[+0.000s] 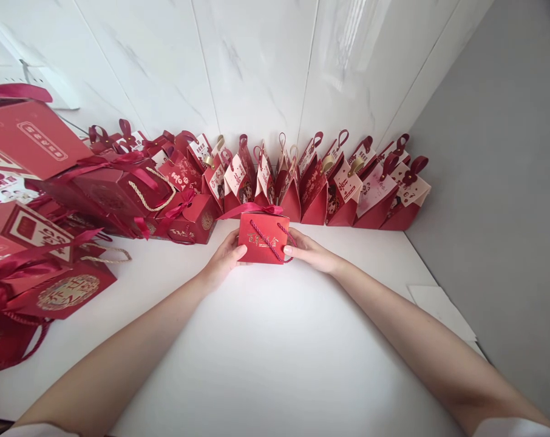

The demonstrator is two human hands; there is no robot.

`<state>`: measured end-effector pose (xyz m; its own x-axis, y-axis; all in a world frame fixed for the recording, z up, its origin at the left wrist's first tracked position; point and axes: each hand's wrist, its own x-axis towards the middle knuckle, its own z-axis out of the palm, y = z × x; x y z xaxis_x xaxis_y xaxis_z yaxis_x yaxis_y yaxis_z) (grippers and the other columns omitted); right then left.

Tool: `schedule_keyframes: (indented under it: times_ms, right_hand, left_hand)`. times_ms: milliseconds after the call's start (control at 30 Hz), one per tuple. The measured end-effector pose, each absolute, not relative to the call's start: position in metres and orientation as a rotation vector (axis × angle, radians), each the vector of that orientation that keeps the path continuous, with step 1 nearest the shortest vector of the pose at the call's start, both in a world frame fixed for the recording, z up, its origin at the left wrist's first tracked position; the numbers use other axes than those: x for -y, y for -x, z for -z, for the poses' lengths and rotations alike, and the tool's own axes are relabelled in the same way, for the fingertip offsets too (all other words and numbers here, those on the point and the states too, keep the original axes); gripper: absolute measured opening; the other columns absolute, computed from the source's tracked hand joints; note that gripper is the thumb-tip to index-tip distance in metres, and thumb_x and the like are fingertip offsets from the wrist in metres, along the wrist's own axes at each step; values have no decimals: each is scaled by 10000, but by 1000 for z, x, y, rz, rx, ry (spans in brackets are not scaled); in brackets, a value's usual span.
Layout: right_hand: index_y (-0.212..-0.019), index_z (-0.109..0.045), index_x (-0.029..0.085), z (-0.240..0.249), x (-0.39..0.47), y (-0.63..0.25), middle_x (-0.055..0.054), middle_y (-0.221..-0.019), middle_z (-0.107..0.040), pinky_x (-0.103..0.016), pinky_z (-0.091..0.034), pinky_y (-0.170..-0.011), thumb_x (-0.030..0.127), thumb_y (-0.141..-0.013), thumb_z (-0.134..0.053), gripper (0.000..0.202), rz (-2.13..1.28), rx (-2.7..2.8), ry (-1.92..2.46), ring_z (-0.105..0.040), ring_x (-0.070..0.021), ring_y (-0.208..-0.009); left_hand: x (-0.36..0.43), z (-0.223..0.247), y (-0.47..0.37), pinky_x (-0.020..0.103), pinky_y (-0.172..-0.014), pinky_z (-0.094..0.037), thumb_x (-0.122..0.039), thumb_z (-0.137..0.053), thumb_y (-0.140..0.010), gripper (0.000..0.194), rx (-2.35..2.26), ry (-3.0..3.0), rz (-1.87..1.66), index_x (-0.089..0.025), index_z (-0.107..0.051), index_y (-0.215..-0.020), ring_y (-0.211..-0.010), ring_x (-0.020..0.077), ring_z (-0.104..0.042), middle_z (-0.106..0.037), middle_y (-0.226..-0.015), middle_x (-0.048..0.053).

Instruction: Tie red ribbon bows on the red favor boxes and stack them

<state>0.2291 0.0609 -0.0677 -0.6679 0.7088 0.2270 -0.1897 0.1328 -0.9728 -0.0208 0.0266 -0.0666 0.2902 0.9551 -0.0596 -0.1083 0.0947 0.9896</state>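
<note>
Between my two hands is a small red gift box (259, 240) with gold lettering, twisted red cord handles and a red ribbon along its top. My left hand (227, 255) grips its left side, thumb on the front face. On the opposite side my right hand (309, 250) holds the lower right corner, thumb beside the cord. Fingers of both hands are partly hidden behind the box. Just beyond it stands a row of pointed red-and-white gift boxes (345, 185) with ribbon loops on top.
At the left, larger red gift boxes (88, 276) with ribbons and cord handles are stacked. A marbled white wall (257, 60) rises behind the white table (275, 352), and a grey panel (498, 182) borders it on the right. White sheets (441, 309) lie near the right edge.
</note>
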Motion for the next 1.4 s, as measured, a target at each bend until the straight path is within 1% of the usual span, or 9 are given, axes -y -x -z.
schedule_keyframes:
  times_ms: [433, 600, 667, 767, 867, 967, 1100, 1233, 1400]
  right_hand:
    - [-1418, -445, 216, 71, -64, -231, -102, -1461, -469, -422, -318, -1138, 498, -842, -694, 688, -1632, 1698, 533, -464, -247, -1311]
    - [-1391, -498, 228, 80, -70, -236, -112, -1333, -592, -420, -459, -981, 678, -934, -364, 655, -1780, 1559, 515, -583, -256, -1169]
    - [-1346, -552, 241, 81, -71, -236, -91, -1331, -600, -405, -454, -985, 620, -945, -422, 567, -1772, 1593, 524, -581, -251, -1175]
    - [-1295, -602, 239, 76, -67, -236, -62, -1334, -605, -408, -398, -1057, 496, -919, -583, 456, -1701, 1735, 505, -548, -254, -1222]
    - [-1302, -590, 214, 70, -61, -235, -71, -1352, -591, -431, -365, -1091, 528, -899, -597, 510, -1721, 1772, 475, -527, -270, -1247]
    - [-1361, -515, 232, 68, -59, -233, -69, -1423, -524, -408, -361, -1099, 545, -849, -655, 617, -1726, 1706, 446, -506, -261, -1269]
    - [-1379, -475, 236, 72, -62, -232, -80, -1360, -565, -357, -462, -960, 522, -854, -659, 626, -1739, 1647, 490, -565, -240, -1172]
    - [-1302, -545, 217, 76, -64, -232, -74, -1244, -632, -322, -487, -859, 494, -859, -663, 536, -1769, 1618, 533, -610, -221, -1054]
    - [-1242, -591, 189, 78, -65, -234, -78, -1176, -662, -333, -476, -874, 419, -854, -695, 463, -1821, 1594, 507, -631, -204, -979]
  left_hand:
    - [-26, 68, 20, 419, -848, -550, -504, -675, -790, 642, -937, -1188, -1005, -296, -458, -1356, -1238, 347, -531, -501, -1432, 119]
    - [-24, 61, 20, 426, -851, -555, -564, -499, -877, 558, -768, -903, -1033, -189, -557, -1287, -1103, 314, -640, -662, -1232, 141]
    - [-24, 60, 21, 391, -770, -578, -560, -457, -893, 535, -728, -787, -985, -176, -603, -1236, -1025, 302, -677, -702, -1149, 136]
    - [-26, 65, 24, 315, -615, -583, -400, -538, -865, 331, -743, -707, -966, -178, -686, -1062, -864, 252, -708, -747, -1003, 94]
    - [-27, 69, 25, 277, -560, -576, -297, -575, -831, 243, -774, -683, -951, -175, -704, -997, -807, 221, -704, -755, -966, 76]
    - [-26, 68, 22, 282, -610, -588, -342, -553, -879, 286, -808, -728, -964, -191, -677, -1088, -879, 212, -700, -741, -1052, 71]
    - [-23, 65, 17, 364, -775, -583, -613, -479, -888, 543, -737, -816, -983, -199, -616, -1211, -1043, 260, -665, -688, -1199, 115]
    - [-21, 65, 15, 373, -834, -558, -531, -598, -854, 476, -734, -866, -958, -200, -625, -1195, -1072, 268, -650, -668, -1244, 117]
    - [-21, 58, 12, 346, -802, -572, -511, -481, -925, 438, -779, -692, -926, -203, -612, -1208, -921, 202, -690, -704, -1160, 90]
